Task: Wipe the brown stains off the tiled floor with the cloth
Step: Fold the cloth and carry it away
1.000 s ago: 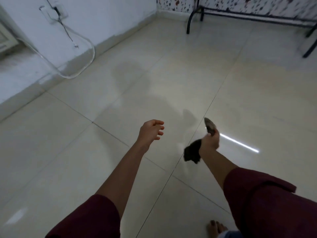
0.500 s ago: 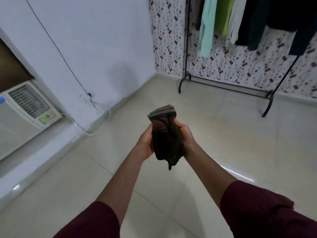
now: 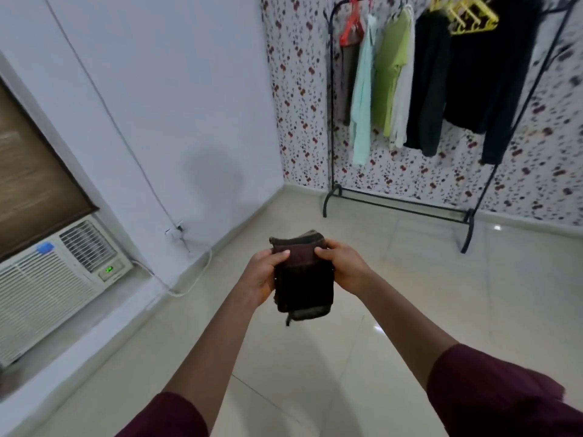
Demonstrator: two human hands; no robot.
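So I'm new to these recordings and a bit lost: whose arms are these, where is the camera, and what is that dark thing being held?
There is no machine here. A person wears one wide-angle camera on the head, looking forward and down, so the arms reaching in from the bottom edge are their own. The left hand and right hand both grip a folded dark cloth, held up in the air, thumbs on its upper part. Below is a pale tiled floor; no brown stains show on the part in view. At left an air conditioner sits in the wall. At the back a black clothes rack with hanging garments stands against floral wallpaper.
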